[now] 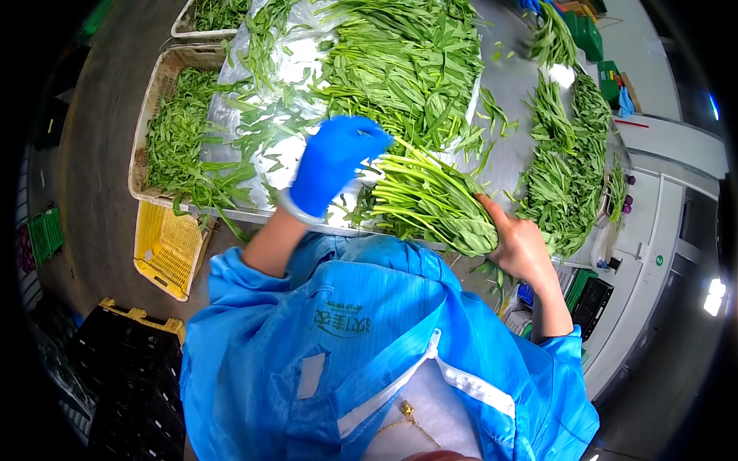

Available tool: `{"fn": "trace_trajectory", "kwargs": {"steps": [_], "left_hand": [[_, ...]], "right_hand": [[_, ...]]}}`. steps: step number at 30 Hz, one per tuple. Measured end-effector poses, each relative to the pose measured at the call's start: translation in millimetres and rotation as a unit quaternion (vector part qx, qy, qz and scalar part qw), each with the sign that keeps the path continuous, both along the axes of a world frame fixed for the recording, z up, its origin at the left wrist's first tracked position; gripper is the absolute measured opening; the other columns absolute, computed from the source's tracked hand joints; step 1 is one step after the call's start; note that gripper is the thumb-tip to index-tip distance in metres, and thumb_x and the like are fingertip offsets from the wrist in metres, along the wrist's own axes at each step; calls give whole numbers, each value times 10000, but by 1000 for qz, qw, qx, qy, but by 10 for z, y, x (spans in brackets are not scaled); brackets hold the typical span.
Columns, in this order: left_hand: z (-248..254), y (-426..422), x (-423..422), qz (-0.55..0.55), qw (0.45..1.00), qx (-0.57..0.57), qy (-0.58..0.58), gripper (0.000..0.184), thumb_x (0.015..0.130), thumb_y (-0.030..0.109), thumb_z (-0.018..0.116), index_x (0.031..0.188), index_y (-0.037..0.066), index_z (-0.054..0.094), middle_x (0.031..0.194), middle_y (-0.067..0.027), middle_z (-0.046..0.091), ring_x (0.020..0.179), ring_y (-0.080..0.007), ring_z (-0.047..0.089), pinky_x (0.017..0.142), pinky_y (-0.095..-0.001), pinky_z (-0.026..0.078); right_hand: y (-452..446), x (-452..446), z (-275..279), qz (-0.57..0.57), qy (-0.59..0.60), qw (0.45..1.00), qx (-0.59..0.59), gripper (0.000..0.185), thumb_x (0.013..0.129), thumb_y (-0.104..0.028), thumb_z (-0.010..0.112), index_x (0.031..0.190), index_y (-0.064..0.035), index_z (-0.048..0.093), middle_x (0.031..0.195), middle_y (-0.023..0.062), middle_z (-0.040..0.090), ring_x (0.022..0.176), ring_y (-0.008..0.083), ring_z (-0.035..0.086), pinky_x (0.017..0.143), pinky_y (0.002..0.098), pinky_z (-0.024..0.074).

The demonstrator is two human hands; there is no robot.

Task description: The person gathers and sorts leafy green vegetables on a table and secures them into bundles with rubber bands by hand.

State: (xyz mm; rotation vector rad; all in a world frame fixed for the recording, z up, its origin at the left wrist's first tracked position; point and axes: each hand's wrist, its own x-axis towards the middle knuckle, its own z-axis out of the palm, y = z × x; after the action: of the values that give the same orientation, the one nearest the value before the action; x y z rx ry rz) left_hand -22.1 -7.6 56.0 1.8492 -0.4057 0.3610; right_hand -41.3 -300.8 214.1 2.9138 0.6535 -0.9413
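Note:
My right hand [521, 244], bare, is wrapped round the leafy end of a bunch of water spinach [430, 201]. The pale green stems of this bunch point left, above the table's near edge. In a blue glove, my left hand [338, 161] is at the stem ends, its fingers pinched together. One stem tip meets the gloved fingertips; the glove is slightly blurred. Beyond both hands lies a large heap of loose water spinach [407, 65] on the metal table [503, 84].
A crate [140, 165] of loose leaves stands at the table's left side, with a yellow basket [165, 250] below it. Bunched greens [565, 165] lie along the right side. At the far right, another person's blue-gloved hand [532, 4] shows near a bunch. Black crates [127, 376] are stacked lower left.

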Motion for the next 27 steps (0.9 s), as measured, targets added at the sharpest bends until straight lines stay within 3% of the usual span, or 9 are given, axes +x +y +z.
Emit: {"fn": "trace_trajectory", "kwargs": {"steps": [2, 3, 6, 10, 12, 16, 20, 22, 27], "left_hand": [[-15, -406, -28, -71, 993, 86, -34, 220, 840, 155, 633, 1054, 133, 680, 1036, -88, 657, 758, -190, 612, 650, -288, 477], [121, -486, 2, -32, 969, 180, -169, 246, 809, 178, 640, 1051, 165, 682, 1100, -73, 647, 779, -189, 602, 659, -315, 466], [79, -612, -5, -63, 964, 213, -148, 276, 796, 132, 632, 1065, 164, 684, 1117, -61, 647, 797, -207, 607, 668, -322, 472], [-33, -482, 7, -119, 974, -185, 50, 206, 880, 45, 544, 1045, 75, 664, 979, -72, 687, 786, -148, 632, 631, -255, 481], [41, -333, -2, -104, 842, -464, 254, 209, 879, 30, 562, 1073, 41, 636, 891, -57, 676, 750, -105, 603, 637, -232, 467], [-443, 286, 165, 190, 868, -378, 260, 197, 887, 58, 590, 1076, 4, 605, 853, -17, 613, 715, -69, 545, 659, -215, 449], [-644, -70, -100, -105, 936, -181, 284, 292, 833, 108, 699, 1094, 2, 621, 908, -18, 634, 853, -124, 600, 822, -256, 483], [-422, -371, -231, -238, 866, -212, 385, 353, 779, 71, 739, 1105, 1, 624, 968, -34, 654, 919, -147, 617, 877, -268, 481], [-286, -580, -269, -203, 794, -360, 446, 320, 754, 80, 761, 1044, -5, 657, 1003, -76, 685, 906, -132, 646, 833, -287, 519]], "right_hand": [[102, 29, 29, 8, 7, 1000, -3, 917, 532, 2, 675, 1386, -151, 380, 848, 210, 641, 707, 403, 616, 637, 482, 497], [130, 30, 39, 10, 9, 1000, -4, 919, 534, 1, 678, 1389, -153, 377, 855, 211, 641, 706, 403, 617, 639, 483, 498], [142, 8, 46, 5, 15, 1000, -5, 924, 541, -3, 686, 1394, -159, 370, 849, 216, 639, 702, 402, 618, 642, 483, 500], [24, -12, -42, -21, 32, 999, -9, 913, 554, -11, 695, 1394, -156, 366, 756, 230, 626, 693, 408, 616, 638, 485, 495], [-65, -41, -107, -34, 30, 999, -1, 908, 557, -15, 700, 1391, -153, 368, 708, 234, 615, 689, 412, 613, 637, 486, 490], [-145, -99, -142, -72, 9, 997, 30, 911, 555, -8, 712, 1388, -147, 369, 690, 243, 608, 705, 424, 608, 641, 489, 479], [-88, -106, -119, -97, 13, 995, 25, 926, 555, 5, 719, 1396, -146, 360, 735, 251, 617, 743, 433, 607, 661, 491, 479], [-33, -94, -137, -95, 14, 995, 33, 930, 554, 9, 722, 1397, -147, 361, 770, 256, 621, 766, 440, 605, 676, 486, 484], [-163, -95, -252, -200, 57, 968, 139, 878, 567, 21, 714, 1375, -103, 393, 909, 246, 654, 861, 387, 649, 775, 401, 514]]}}
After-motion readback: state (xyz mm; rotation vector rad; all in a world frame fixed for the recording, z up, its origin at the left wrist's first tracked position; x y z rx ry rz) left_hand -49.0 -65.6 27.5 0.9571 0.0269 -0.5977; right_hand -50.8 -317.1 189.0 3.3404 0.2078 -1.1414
